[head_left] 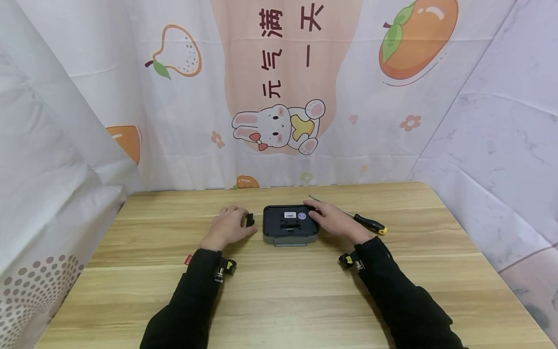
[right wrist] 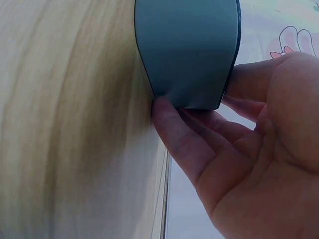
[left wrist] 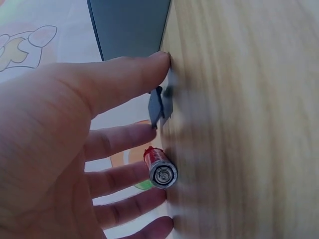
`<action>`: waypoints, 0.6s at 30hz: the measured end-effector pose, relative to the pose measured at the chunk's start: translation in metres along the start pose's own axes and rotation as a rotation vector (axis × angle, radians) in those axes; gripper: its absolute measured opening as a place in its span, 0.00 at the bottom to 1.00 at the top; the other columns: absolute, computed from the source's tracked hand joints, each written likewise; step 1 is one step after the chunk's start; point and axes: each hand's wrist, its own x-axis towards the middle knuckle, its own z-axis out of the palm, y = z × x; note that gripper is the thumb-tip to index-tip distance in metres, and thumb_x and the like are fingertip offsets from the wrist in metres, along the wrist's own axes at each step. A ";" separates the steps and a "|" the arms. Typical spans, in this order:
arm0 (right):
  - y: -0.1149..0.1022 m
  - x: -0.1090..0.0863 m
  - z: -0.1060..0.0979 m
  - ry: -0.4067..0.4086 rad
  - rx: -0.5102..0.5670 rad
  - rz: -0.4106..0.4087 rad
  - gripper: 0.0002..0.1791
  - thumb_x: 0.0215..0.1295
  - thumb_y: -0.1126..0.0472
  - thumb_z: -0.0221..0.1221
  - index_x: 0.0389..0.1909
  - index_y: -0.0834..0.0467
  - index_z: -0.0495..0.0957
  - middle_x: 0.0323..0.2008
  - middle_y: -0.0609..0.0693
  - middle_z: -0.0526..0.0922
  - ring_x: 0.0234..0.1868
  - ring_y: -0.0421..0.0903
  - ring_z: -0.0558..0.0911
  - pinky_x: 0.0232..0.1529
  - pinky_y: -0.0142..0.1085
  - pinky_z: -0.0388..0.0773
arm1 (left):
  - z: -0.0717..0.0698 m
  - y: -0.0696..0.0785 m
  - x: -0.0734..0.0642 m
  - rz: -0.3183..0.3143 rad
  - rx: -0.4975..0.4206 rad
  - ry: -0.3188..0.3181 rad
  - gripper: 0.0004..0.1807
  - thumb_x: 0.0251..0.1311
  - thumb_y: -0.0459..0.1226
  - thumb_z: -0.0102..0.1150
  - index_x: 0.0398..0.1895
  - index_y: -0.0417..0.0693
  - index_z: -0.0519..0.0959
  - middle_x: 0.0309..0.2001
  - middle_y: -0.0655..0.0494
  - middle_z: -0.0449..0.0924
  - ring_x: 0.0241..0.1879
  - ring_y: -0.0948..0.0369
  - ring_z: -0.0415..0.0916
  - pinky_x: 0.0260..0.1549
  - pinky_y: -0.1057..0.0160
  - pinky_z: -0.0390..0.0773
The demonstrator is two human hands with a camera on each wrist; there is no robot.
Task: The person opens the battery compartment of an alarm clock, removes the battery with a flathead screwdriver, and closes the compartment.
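Wood-grain tabletop (head_left: 279, 300) runs beneath both sleeves (head_left: 185, 300), cropped at the lower edge. Left hand (head_left: 226, 227): fingers spread, hiding the battery (left wrist: 159, 168) from the head view; whether thumb and index pinch the black piece (head_left: 250, 220) cannot be determined. Right hand (head_left: 334, 221): grips the grey-sided case (head_left: 283, 221), between the hands, masking part of the screwdriver (head_left: 368, 223). Printed curtain (head_left: 183, 121) hangs beyond both hands.

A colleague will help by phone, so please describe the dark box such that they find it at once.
On the wooden table, near its far edge, look between the left hand and the right hand. The dark box lies there, gripped by the right hand; unlike the slim screwdriver, it is wide and bears a white barcode label.
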 end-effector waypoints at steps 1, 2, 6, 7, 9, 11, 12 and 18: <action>0.001 0.000 0.000 0.000 -0.001 -0.003 0.26 0.81 0.63 0.47 0.75 0.64 0.62 0.74 0.65 0.63 0.74 0.59 0.62 0.68 0.56 0.64 | 0.000 0.000 0.000 0.003 -0.006 0.006 0.32 0.60 0.51 0.70 0.62 0.42 0.79 0.62 0.43 0.74 0.58 0.44 0.69 0.55 0.41 0.70; 0.001 0.000 0.000 0.001 -0.002 -0.005 0.26 0.81 0.63 0.47 0.75 0.64 0.62 0.74 0.65 0.62 0.74 0.59 0.62 0.68 0.56 0.64 | 0.001 0.000 0.001 0.005 -0.015 0.015 0.32 0.60 0.51 0.71 0.62 0.41 0.79 0.62 0.42 0.74 0.58 0.44 0.69 0.55 0.41 0.70; 0.002 0.000 0.001 0.002 -0.007 -0.008 0.26 0.81 0.63 0.47 0.75 0.64 0.62 0.74 0.65 0.62 0.74 0.60 0.62 0.68 0.56 0.63 | 0.001 -0.001 0.002 0.018 -0.050 0.063 0.33 0.59 0.50 0.72 0.62 0.40 0.78 0.62 0.40 0.75 0.61 0.42 0.69 0.59 0.41 0.68; 0.002 0.000 0.001 0.002 -0.006 -0.006 0.26 0.81 0.63 0.47 0.75 0.64 0.62 0.74 0.65 0.62 0.74 0.60 0.62 0.68 0.56 0.63 | 0.001 -0.001 0.002 0.020 -0.057 0.075 0.33 0.59 0.50 0.72 0.62 0.40 0.78 0.62 0.40 0.75 0.62 0.42 0.69 0.60 0.41 0.67; 0.001 0.000 0.001 0.000 -0.002 -0.002 0.26 0.81 0.63 0.47 0.75 0.64 0.62 0.74 0.65 0.62 0.74 0.60 0.62 0.68 0.56 0.64 | 0.001 -0.001 0.003 0.022 -0.067 0.097 0.34 0.57 0.50 0.73 0.62 0.41 0.78 0.62 0.40 0.75 0.64 0.42 0.68 0.62 0.40 0.65; -0.001 0.000 0.000 -0.001 0.002 0.003 0.26 0.81 0.63 0.47 0.76 0.64 0.62 0.74 0.64 0.62 0.74 0.59 0.63 0.68 0.56 0.64 | 0.001 -0.001 0.003 0.026 -0.075 0.115 0.34 0.56 0.51 0.74 0.62 0.41 0.78 0.61 0.41 0.77 0.64 0.42 0.68 0.62 0.40 0.64; -0.001 0.000 0.000 -0.001 0.001 0.003 0.26 0.81 0.63 0.47 0.76 0.64 0.62 0.74 0.64 0.62 0.74 0.59 0.63 0.68 0.56 0.64 | 0.001 -0.001 0.004 0.028 -0.077 0.122 0.34 0.56 0.51 0.74 0.62 0.41 0.78 0.60 0.42 0.77 0.64 0.42 0.69 0.63 0.41 0.64; 0.000 0.000 0.001 0.004 -0.016 -0.002 0.26 0.81 0.63 0.47 0.75 0.65 0.62 0.74 0.65 0.62 0.74 0.59 0.62 0.68 0.56 0.64 | 0.000 0.001 0.007 0.079 -0.093 0.168 0.36 0.56 0.51 0.75 0.64 0.41 0.77 0.57 0.43 0.81 0.58 0.45 0.77 0.59 0.44 0.70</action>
